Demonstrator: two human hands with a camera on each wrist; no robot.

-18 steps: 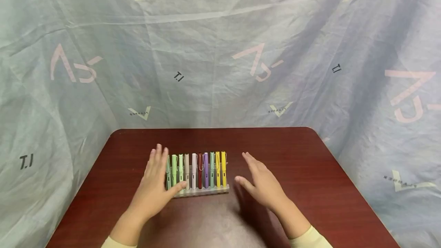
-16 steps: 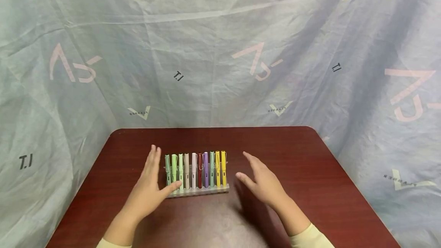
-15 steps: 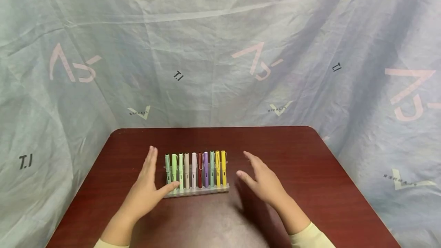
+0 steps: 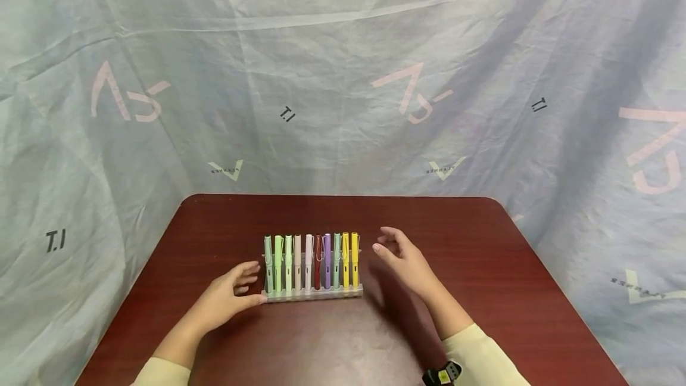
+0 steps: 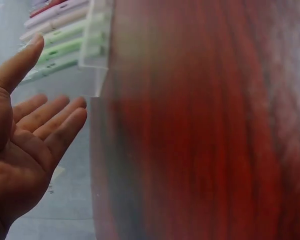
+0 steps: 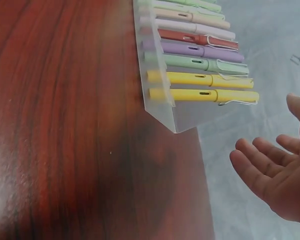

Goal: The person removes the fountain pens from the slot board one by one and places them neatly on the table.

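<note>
A clear pen stand (image 4: 321, 295) on the table holds a row of capped pens leaning back. From left to right they run green, pale beige and white, then dark red (image 4: 318, 262), purple (image 4: 327, 262), teal-green and yellow (image 4: 355, 261). My left hand (image 4: 217, 304) is at the stand's left end, fingers loosely bent, thumb tip by its front corner; touch cannot be told. In the left wrist view its palm (image 5: 20, 160) holds nothing. My right hand (image 4: 408, 262) hovers right of the yellow pens, apart from the stand, fingers slightly bent, as the right wrist view shows (image 6: 282, 172).
A dark red-brown wooden table (image 4: 321, 344) bears the stand near its middle. Grey printed cloth (image 4: 343, 106) hangs behind and on both sides. A small black device (image 4: 443, 374) sits at the right sleeve.
My left hand has come down beside the stand's left end and its fingers have bent. My right hand's fingers have bent slightly. The head view has shifted a little; the pens stay in the stand.
</note>
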